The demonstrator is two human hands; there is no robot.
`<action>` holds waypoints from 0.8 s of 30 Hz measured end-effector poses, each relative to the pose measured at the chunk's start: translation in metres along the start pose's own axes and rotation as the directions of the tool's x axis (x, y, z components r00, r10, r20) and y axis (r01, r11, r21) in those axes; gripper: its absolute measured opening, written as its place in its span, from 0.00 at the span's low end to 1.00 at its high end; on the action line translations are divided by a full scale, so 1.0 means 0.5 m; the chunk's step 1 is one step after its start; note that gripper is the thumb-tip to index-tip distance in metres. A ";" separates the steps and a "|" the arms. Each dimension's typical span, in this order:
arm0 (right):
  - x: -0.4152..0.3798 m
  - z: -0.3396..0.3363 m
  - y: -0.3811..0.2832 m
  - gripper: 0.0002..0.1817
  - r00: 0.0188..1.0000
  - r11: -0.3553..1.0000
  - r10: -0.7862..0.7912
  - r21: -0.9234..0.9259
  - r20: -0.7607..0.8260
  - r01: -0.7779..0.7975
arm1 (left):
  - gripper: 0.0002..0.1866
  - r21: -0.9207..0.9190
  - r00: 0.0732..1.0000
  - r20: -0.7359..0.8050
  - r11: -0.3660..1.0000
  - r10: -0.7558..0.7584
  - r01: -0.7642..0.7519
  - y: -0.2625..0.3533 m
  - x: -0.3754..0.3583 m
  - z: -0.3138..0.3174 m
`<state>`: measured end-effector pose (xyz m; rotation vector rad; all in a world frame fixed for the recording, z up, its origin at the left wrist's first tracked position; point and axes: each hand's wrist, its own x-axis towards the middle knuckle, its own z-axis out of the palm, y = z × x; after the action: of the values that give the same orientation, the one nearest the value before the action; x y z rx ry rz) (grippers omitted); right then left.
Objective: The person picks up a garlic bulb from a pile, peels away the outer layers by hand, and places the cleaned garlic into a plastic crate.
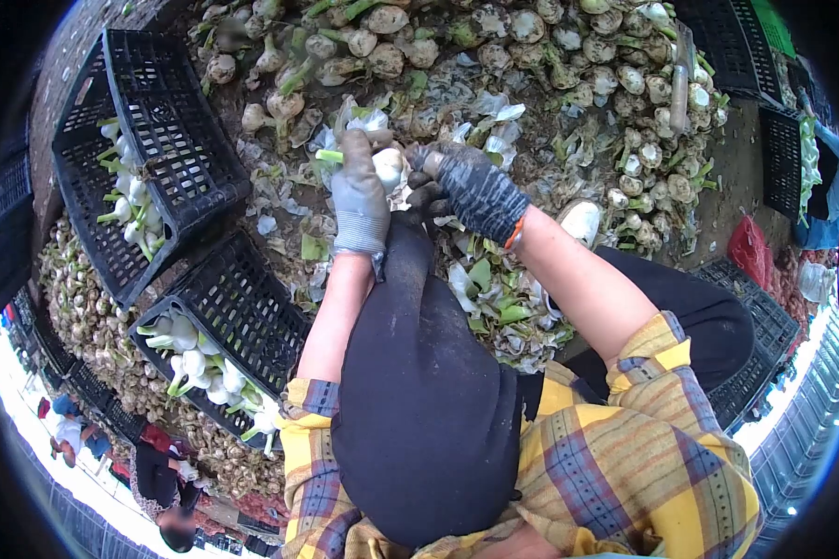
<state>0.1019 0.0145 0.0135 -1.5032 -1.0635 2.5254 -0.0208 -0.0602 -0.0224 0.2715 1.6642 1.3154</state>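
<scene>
My left hand (359, 191), in a grey glove, is closed around a white garlic bulb (389, 168) with a cut green stem pointing left. My right hand (475, 186), in a dark knitted glove, is at the bulb's right side. Its fingers are curled together there, and what they pinch is hidden. A pale scrap of skin (400, 197) hangs just below the bulb. Both hands are above my knee in dark trousers (410, 252). Loose garlic skins (480, 121) and green leaf scraps (508, 307) cover the ground around them.
Unpeeled garlic (382, 47) is heaped ahead. A wooden-handled tool (680, 98) rests on its right part. Left are two black crates, one upper (177, 121) and one lower (247, 298), holding cleaned garlic. Another crate (741, 289) and a red bag (749, 247) are right. People (154, 475) are lower left.
</scene>
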 end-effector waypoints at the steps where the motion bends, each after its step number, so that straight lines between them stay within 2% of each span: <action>1: 0.000 0.003 -0.006 0.17 1.000 0.999 0.024 0.030 0.018 -0.025 | 0.28 0.054 0.998 0.012 0.996 0.069 -0.069 0.007 -0.005 0.003; 4: 0.014 0.007 0.001 0.17 0.995 0.990 0.043 0.130 0.094 -0.055 | 0.27 0.098 0.996 0.069 0.994 0.049 -0.056 0.022 -0.012 0.002; 5: 0.016 0.006 0.003 0.17 0.994 0.988 0.020 0.150 0.109 -0.036 | 0.27 -0.005 0.996 0.053 0.997 0.072 -0.072 0.023 -0.014 0.008; 7: 0.022 0.000 0.010 0.17 0.989 0.980 0.026 0.193 0.147 -0.054 | 0.27 0.015 0.989 0.036 0.989 0.143 -0.144 0.023 -0.018 0.014; 8: 0.023 -0.006 0.013 0.17 0.985 0.986 0.012 0.163 0.170 -0.040 | 0.27 0.025 0.984 0.030 0.984 0.177 -0.177 0.023 -0.020 0.016; 10: 0.022 -0.014 0.016 0.17 0.976 0.994 -0.016 0.105 0.215 -0.006 | 0.28 0.002 0.991 0.051 0.992 0.126 -0.127 0.033 -0.025 0.018; 11: 0.009 -0.015 0.009 0.17 0.967 0.955 -0.030 0.292 0.253 -0.047 | 0.28 -0.008 0.993 0.062 0.995 0.102 -0.102 0.037 -0.026 0.019; 14: 0.024 -0.019 0.020 0.16 0.975 0.981 -0.019 0.194 0.223 -0.025 | 0.29 0.052 0.984 0.089 0.986 0.152 -0.157 0.026 -0.015 0.008; 17: 0.005 -0.015 0.012 0.14 0.987 0.964 -0.015 0.263 0.163 -0.029 | 0.24 -0.137 0.997 0.077 0.990 -0.017 0.027 0.007 -0.003 0.003; 19: 0.020 -0.020 0.025 0.13 0.990 0.990 -0.129 -0.049 0.054 0.132 | 0.23 -0.212 0.996 0.074 0.976 -0.043 0.058 0.003 0.001 0.001; 21: 0.021 -0.028 0.035 0.16 0.959 0.914 -0.284 -0.306 -0.014 0.267 | 0.23 -0.284 0.994 0.051 0.953 -0.095 0.106 0.005 -0.002 0.002; 22: 0.017 -0.025 0.032 0.16 0.889 0.821 -0.457 -0.390 -0.010 0.417 | 0.24 -0.320 0.991 0.032 0.938 -0.132 0.136 0.017 -0.006 0.010; 24: 0.007 -0.016 0.025 0.17 0.666 0.541 -0.745 -0.540 0.048 0.645 | 0.24 -0.363 0.987 0.051 0.918 -0.154 0.161 0.016 -0.005 0.012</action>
<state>0.1100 0.0106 0.0013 -0.9962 -1.9315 1.5552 -0.0179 -0.0550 -0.0143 -0.0708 1.3574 1.4616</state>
